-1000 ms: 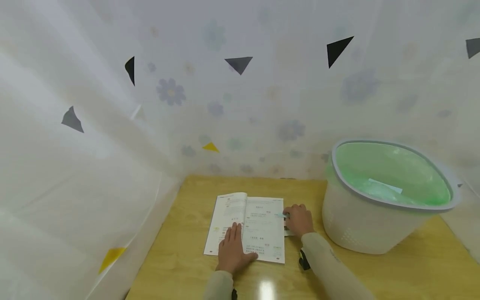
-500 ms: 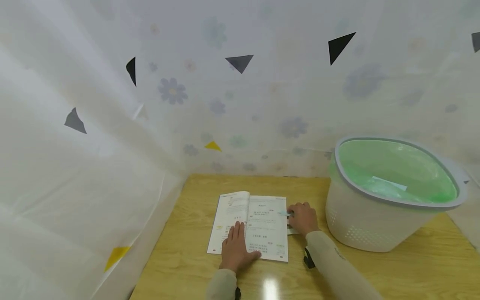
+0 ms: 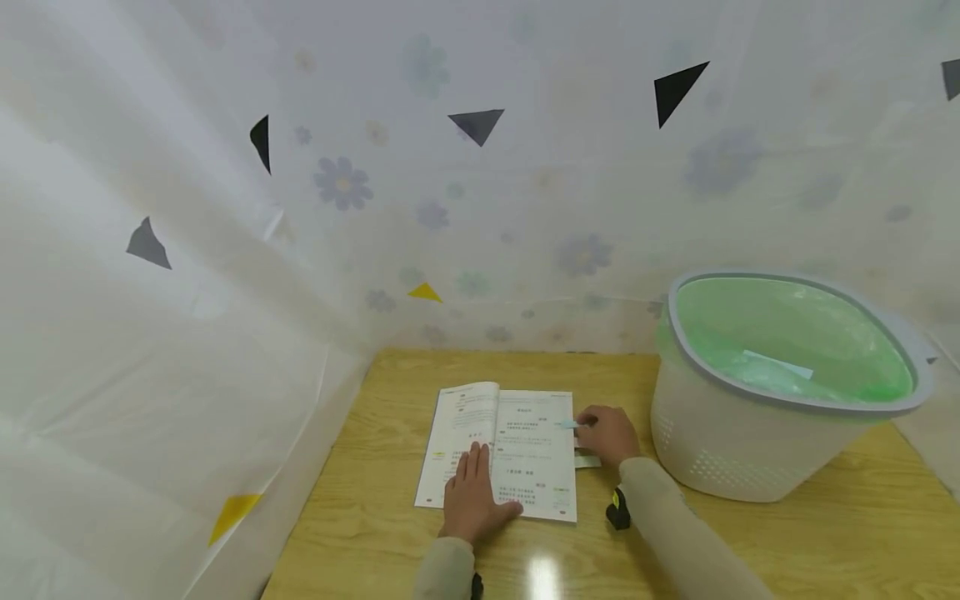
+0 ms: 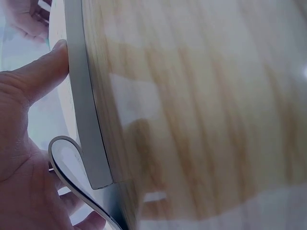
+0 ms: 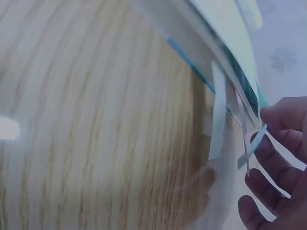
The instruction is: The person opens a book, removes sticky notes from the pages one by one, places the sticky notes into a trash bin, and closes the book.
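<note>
An open book (image 3: 534, 454) with printed text lies on the wooden table. Across its lower middle rests my left hand (image 3: 470, 496), palm down, fingers straight and thumb spread over the right page. In the left wrist view, the thumb reaches over the book's thick page edge (image 4: 79, 96), beside a curled page edge (image 4: 60, 141). At the outer side of the right page, my right hand (image 3: 609, 435) pinches a light blue paper strip (image 3: 567, 424) between thumb and index finger. Below it, a pale strip (image 5: 218, 115) and a thin pinkish strip (image 5: 242, 129) stick out from the pages.
A white and green plastic basket (image 3: 720, 450) with a grey rim stands right of the right forearm; a pale strip (image 3: 777, 365) shows inside it. Translucent flowered sheeting (image 3: 525, 208) hangs behind and to the left of the wooden table (image 3: 360, 467).
My right hand has shifted slightly right and its wrist has turned, so the pale strip below shows more. My left hand stays on the pages. The head view has swung a little.
</note>
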{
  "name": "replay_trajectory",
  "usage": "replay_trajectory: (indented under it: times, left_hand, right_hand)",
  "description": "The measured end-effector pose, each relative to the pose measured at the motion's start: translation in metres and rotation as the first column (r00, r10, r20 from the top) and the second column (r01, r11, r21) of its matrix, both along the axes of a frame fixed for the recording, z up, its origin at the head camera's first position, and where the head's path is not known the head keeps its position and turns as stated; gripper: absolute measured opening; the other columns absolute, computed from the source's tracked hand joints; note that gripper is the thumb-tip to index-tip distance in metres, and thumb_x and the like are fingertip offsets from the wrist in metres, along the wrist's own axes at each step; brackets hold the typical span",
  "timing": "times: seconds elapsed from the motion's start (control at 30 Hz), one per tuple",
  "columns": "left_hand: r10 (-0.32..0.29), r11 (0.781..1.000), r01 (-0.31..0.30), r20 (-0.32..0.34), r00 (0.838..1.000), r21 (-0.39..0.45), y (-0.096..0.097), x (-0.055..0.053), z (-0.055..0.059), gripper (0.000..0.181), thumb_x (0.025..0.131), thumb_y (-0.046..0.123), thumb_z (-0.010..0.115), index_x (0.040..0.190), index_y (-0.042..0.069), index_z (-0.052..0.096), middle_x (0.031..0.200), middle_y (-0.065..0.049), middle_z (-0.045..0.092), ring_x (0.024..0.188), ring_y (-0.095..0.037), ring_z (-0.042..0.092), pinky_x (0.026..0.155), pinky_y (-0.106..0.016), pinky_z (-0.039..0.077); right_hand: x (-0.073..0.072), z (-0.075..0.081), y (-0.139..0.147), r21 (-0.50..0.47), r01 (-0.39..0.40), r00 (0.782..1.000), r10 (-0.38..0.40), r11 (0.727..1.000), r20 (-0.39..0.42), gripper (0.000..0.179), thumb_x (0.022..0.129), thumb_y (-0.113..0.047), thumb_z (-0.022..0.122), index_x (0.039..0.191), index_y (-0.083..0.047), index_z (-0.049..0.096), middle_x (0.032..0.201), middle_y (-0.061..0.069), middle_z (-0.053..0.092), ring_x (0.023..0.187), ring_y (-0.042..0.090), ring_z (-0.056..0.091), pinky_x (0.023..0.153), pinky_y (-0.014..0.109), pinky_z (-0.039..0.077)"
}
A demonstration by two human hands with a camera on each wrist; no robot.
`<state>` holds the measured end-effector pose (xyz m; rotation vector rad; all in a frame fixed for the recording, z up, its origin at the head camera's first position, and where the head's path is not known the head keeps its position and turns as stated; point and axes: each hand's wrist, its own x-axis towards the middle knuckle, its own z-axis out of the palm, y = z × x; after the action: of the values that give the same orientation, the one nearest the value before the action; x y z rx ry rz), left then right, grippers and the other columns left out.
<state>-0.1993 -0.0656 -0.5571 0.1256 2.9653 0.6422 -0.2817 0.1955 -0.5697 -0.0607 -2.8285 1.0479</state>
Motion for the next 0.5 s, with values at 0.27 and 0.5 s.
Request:
replay_trajectory:
  times: [0.27,0.5]
  left_hand:
    - [0.005,1.000,-0.005,0.015,1.000,0.001,0.004,0.006,0.003,0.115,0.070,0.055,0.082,0.157,0.008,0.025,0.165,-0.014,0.024,0.151,-0.038,0.026,0.117,-0.060,0.030]
    - [-0.013,1.000,0.013,-0.018,1.000,-0.022,0.002,0.001,0.010,0.113,0.072,0.055,0.081,0.158,0.009,0.024,0.166,-0.011,0.023,0.152,-0.036,0.026,0.116,-0.058,0.032]
  right_hand:
    - [0.000,-0.007,0.012,-0.165,0.004,0.993,0.016,0.986,0.120,0.016,0.086,-0.025,0.068,0.094,-0.011,0.074,0.100,0.007,0.073,0.091,0.022,0.063,0.079,0.038,0.050]
    - [-0.001,0.012,0.024,-0.180,0.030,0.993,-0.009,0.983,0.115,0.024,0.087,-0.023,0.064,0.103,-0.007,0.072,0.103,0.013,0.072,0.091,0.025,0.064,0.077,0.037,0.052]
